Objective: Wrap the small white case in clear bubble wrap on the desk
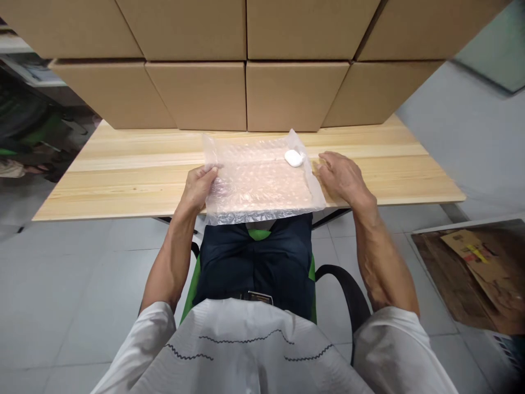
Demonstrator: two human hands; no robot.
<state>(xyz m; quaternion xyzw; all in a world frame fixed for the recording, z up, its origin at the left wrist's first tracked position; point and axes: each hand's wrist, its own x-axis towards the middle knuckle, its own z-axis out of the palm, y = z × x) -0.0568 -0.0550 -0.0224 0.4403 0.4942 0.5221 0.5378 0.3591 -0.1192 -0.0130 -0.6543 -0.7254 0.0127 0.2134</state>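
Wrap (258, 183), clear and bubbled, lies flat over the front middle of the table (131, 175), its near edge projecting past the table's front edge. My left hand (200, 186) pinches its left edge, thumb above; the fingers beneath are only partly visible through the film. My right hand (342, 175) is beside the right edge, fingers half curled. I cannot tell whether its fingertips touch the film, and the palm side is hidden; I see nothing held there.

A white piece (293, 158) shows at the far right corner of the wrap. Whether it sits on the film or under a layer cannot be determined; its right end is indistinct.

Behind stand two rows of boxes (211, 96), the upper row cut off by the top of the view. The wrap hides part of my lap (254, 251). Beyond the table's left end, everything is blurred.
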